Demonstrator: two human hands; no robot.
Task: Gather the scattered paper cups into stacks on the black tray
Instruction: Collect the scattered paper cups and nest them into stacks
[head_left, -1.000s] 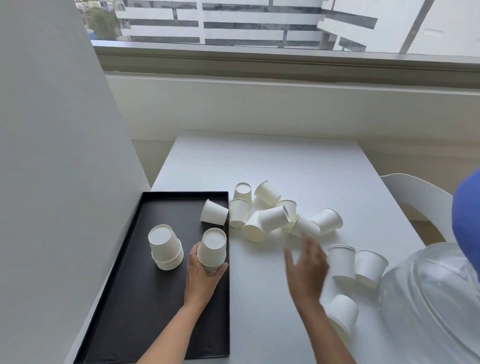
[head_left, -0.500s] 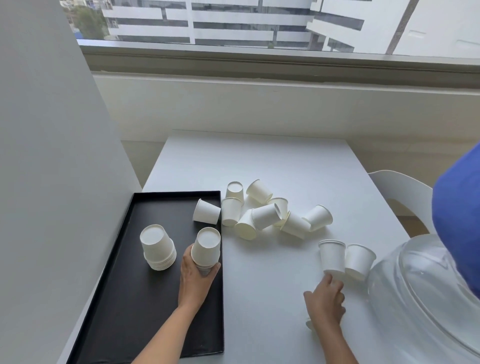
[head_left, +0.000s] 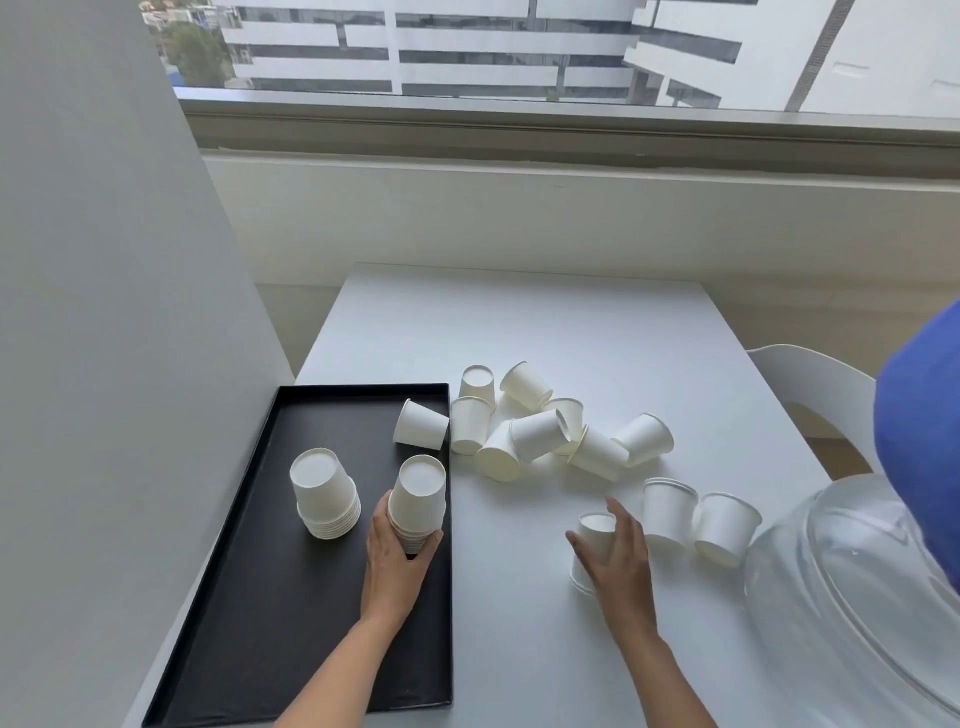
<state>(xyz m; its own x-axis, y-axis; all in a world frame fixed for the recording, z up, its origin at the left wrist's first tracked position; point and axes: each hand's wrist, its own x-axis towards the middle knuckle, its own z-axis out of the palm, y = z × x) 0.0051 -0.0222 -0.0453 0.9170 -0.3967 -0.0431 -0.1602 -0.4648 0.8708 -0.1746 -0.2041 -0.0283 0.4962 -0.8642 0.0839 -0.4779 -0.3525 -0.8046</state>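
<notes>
A black tray (head_left: 270, 597) lies at the table's left. On it stands an upside-down stack of white paper cups (head_left: 324, 491). My left hand (head_left: 397, 558) grips a second upside-down stack (head_left: 418, 493) at the tray's right edge. A single cup (head_left: 420, 425) lies on its side at the tray's far right corner. My right hand (head_left: 621, 564) is closed around one upside-down cup (head_left: 595, 530) on the table. Several loose cups (head_left: 535, 431) lie in a heap beyond it. Two upright cups (head_left: 698, 512) stand to the right of my right hand.
A large clear plastic bowl (head_left: 857, 597) sits at the table's right front. A blue shape (head_left: 922, 441) hangs over it. A white chair back (head_left: 815, 384) stands past the right edge. A grey wall panel (head_left: 104, 364) runs along the tray's left side.
My right hand drew back from the heap to the near right, took hold of a cup there, and has carried it left and forward. My left hand stays on its stack.
</notes>
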